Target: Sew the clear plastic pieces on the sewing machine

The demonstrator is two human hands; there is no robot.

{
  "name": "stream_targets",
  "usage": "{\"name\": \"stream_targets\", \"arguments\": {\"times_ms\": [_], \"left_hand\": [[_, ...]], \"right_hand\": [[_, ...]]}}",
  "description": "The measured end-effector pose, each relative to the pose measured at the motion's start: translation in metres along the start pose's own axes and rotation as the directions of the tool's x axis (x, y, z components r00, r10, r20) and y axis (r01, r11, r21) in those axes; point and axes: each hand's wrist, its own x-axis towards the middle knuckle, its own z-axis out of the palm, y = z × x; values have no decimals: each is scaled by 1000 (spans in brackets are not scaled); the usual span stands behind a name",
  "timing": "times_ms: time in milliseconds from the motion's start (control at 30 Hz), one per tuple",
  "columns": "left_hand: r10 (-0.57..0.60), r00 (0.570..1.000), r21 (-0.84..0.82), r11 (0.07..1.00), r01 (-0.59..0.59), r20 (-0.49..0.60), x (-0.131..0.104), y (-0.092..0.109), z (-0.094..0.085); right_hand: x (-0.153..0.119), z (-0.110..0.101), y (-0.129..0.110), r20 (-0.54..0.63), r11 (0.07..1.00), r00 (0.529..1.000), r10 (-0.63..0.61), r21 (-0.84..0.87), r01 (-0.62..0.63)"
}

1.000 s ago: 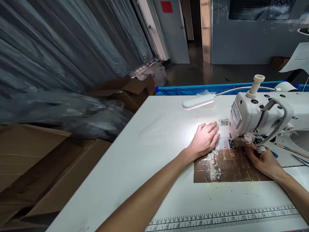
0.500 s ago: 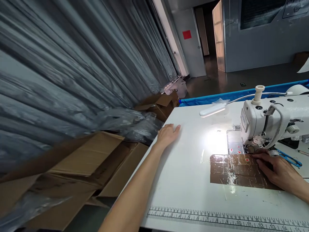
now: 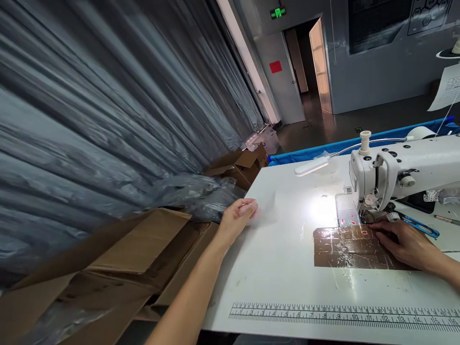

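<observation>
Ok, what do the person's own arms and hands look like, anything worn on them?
The bare left hand and bare right hand wear no visible gloves. The left forearm and right forearm are bare too, with no sleeve, watch or bracelet showing.

1 camera, worn on the head, looks forward and down across the worktop [image 3: 273, 273] from close above its near edge, taking in the sewing machine [image 3: 415, 160] at right, the curtain [image 3: 143, 105] at left and the grey door [image 3: 285, 93] far off.
</observation>
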Motion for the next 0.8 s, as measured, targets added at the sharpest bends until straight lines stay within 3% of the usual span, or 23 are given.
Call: {"name": "stream_targets", "arguments": {"times_ms": [67, 100, 167, 233, 333, 367, 400, 433, 467, 533, 633, 667, 733, 800], "left_hand": [[44, 991, -46, 998, -38, 130, -21, 28, 1], [69, 958, -80, 996, -48, 279, -35, 44, 4], [97, 812, -130, 991, -26, 576, -66, 76, 11], [136, 611, -160, 987, -16, 780, -96, 105, 21], [300, 374, -246, 951, -185, 878, -129, 135, 34], [334, 309, -283, 938, -199, 891, -134, 141, 37], [360, 270, -313, 928, -201, 893, -137, 144, 38], [374, 260, -332, 923, -192, 890, -136, 146, 39], [379, 279, -335, 922, -192, 882, -132, 145, 40], [360, 354, -285, 926, -248, 863, -118, 139, 41], [301, 446, -81, 891, -447, 843, -89, 119, 50], [294, 477, -3, 854, -520, 828, -78, 110, 57], [384, 582, 118, 756, -644, 716, -55, 92, 76], [455, 658, 187, 720, -669, 600, -32, 75, 101]], "right_hand": [[0, -7, -6, 33, 1000, 999, 7, 27, -8], [-1, -10, -12, 69, 999, 998, 2, 43, -5], [-6, -17, -27, 167, 995, 985, -38, 97, 22], [-14, -22, -46, 262, 980, 958, -113, 187, 64], [-29, -20, -74, 343, 928, 903, -259, 346, 135], [-33, -18, -81, 350, 888, 875, -333, 428, 167], [-37, -16, -86, 355, 841, 847, -394, 511, 177], [-41, -15, -90, 364, 797, 827, -429, 583, 157], [-43, -13, -92, 387, 767, 815, -432, 632, 106], [-43, -13, -93, 479, 756, 800, -361, 653, -50], [-32, -16, -85, 594, 802, 781, -193, 554, -223], [-26, -18, -80, 597, 831, 792, -129, 501, -242], [-14, -21, -68, 520, 901, 854, 12, 364, -235], [-5, -25, -53, 401, 948, 912, 85, 249, -197]]}}
